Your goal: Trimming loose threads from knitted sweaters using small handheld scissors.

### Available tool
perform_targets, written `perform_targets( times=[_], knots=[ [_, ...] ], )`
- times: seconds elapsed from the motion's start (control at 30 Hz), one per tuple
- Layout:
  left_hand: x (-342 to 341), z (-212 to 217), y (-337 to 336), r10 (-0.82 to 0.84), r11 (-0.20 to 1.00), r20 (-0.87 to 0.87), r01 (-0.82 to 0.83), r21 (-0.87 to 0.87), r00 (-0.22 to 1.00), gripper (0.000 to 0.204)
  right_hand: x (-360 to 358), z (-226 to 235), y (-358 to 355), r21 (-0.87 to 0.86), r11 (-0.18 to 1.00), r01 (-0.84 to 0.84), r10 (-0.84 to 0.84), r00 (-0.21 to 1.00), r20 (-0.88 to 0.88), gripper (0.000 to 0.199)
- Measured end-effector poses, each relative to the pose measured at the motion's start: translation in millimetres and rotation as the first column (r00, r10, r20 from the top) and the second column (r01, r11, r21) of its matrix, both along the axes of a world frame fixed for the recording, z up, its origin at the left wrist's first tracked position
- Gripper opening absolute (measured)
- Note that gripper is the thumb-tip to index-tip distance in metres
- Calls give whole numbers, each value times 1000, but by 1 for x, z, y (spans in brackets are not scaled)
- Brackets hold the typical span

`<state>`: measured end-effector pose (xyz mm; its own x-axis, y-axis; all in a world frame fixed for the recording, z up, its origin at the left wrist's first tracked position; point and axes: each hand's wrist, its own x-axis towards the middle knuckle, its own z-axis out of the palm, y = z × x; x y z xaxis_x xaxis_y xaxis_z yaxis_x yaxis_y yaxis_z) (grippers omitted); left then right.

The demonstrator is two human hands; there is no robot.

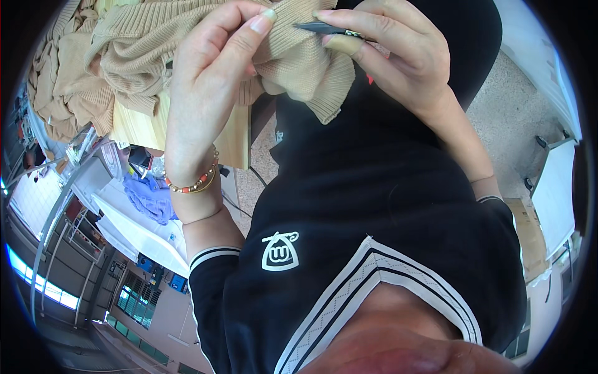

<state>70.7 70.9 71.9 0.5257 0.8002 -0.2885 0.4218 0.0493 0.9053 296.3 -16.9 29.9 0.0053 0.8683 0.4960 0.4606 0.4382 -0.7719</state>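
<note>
My left hand [215,68] pinches a beige ribbed knit garment [296,75] between thumb and fingers, near the top of the view. The garment's ribbed edge hangs down in front of my dark clothes. Held in my right hand [405,47] is a small pair of thread snips [321,28], with dark pointed blades aimed left at the knit. The tip lies against or just over the cloth; I cannot tell which. Tan tape wraps my right thumb. My fingers hide most of the snips' handle.
A heap of beige knitwear [124,56] covers much of the light wooden table [233,140] at upper left. Beyond it, a purple cloth [149,196] lies on a white surface. A white panel on castors [554,193] and a cardboard piece [526,234] stand at right.
</note>
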Motion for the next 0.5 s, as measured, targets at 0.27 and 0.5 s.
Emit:
perform_targets(
  times=[0.27,0.5],
  knots=[
    [8,5,-1,-58,997,52,56,53,997,24,-14,-31,22,6,892,-452,298,579,-759,33],
    [-12,13,11,-88,945,-207,148,291,974,24,9,-65,41,585,669,-459,705,143,-695,19]
  ],
)
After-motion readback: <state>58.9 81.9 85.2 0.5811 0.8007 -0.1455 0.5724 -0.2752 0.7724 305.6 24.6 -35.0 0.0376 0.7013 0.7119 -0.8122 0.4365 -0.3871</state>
